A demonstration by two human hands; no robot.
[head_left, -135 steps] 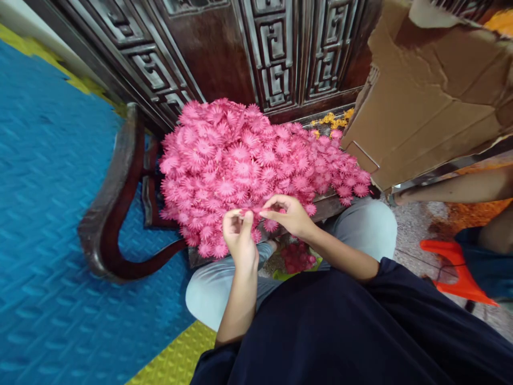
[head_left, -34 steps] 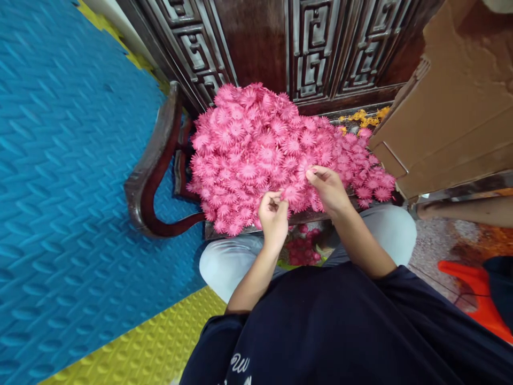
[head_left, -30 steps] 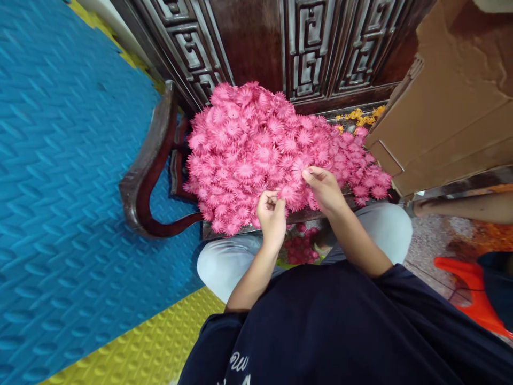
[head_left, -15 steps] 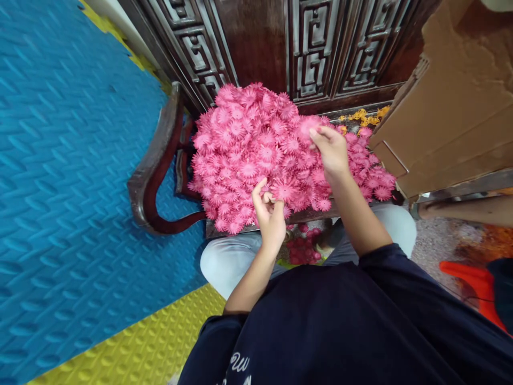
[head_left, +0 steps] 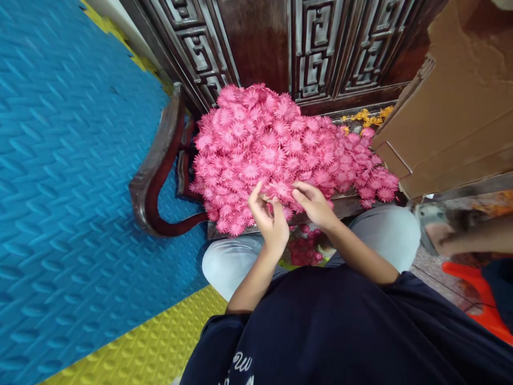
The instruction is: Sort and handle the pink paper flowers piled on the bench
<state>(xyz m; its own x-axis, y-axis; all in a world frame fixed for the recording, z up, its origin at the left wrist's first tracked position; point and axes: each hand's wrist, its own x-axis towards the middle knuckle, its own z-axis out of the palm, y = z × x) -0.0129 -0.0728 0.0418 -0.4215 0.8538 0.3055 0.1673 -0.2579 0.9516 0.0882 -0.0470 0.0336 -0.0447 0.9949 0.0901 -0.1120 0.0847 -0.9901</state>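
A large heap of pink artificial flowers [head_left: 240, 139] with thin pointed petals covers the dark wooden seat [head_left: 347, 206] before me. Close to the heap's front edge, my left hand [head_left: 270, 222] is closed in a pinch behind one pink flower [head_left: 281, 190], its index finger raised. My right hand [head_left: 315, 204] faces it from the right, thumb and index finger pinched at the petals of that same flower. The flower's back and stem side are hidden, so I cannot see exactly what the left fingertips grip.
A curved wooden armrest [head_left: 154, 176] bounds the left side, beside blue floor mats [head_left: 72, 214]. At right stands a cardboard box [head_left: 452, 117], with yellow-orange flower pieces [head_left: 366, 117] next to it. More dark pink flowers [head_left: 306, 248] lie below, between my knees. Another person's arm [head_left: 476, 238] shows at far right.
My right hand has come down and left from over the heap to the flower at my left hand. My left hand stays nearly in place. The other person's arm at right has shifted downward.
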